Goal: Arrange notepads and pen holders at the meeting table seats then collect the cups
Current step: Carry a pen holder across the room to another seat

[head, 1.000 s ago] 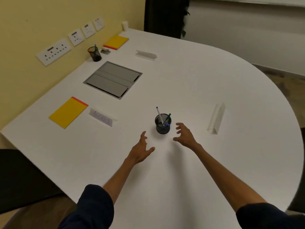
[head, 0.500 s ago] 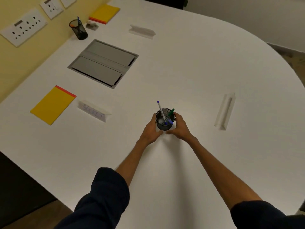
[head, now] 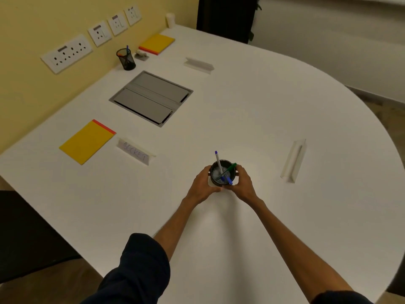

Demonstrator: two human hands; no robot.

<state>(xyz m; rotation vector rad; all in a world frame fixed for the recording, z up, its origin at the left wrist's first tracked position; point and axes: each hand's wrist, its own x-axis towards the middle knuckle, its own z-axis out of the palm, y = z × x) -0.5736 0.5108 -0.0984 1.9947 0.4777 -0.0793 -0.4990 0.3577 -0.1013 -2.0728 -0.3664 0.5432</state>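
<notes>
A black mesh pen holder (head: 222,175) with a white pen, a green pen and a blue one stands on the white table (head: 263,119). My left hand (head: 202,186) grips its left side and my right hand (head: 241,185) grips its right side, fingers curled round it. A yellow notepad (head: 86,142) lies at the near left seat. A second yellow notepad (head: 156,43) lies at the far left, with another black pen holder (head: 126,59) beside it. A white cup (head: 170,20) stands at the far table corner by the wall.
Name cards stand near the left notepad (head: 135,151), at the right (head: 293,161) and at the far side (head: 199,65). A grey cable hatch (head: 151,98) is set into the table. Wall sockets (head: 68,53) line the yellow wall. A small crumpled object (head: 142,55) lies by the far holder.
One second ago both hands hovered open just short of the pen holder. They closed in from either side and now grip it. The holder stands at the same spot.
</notes>
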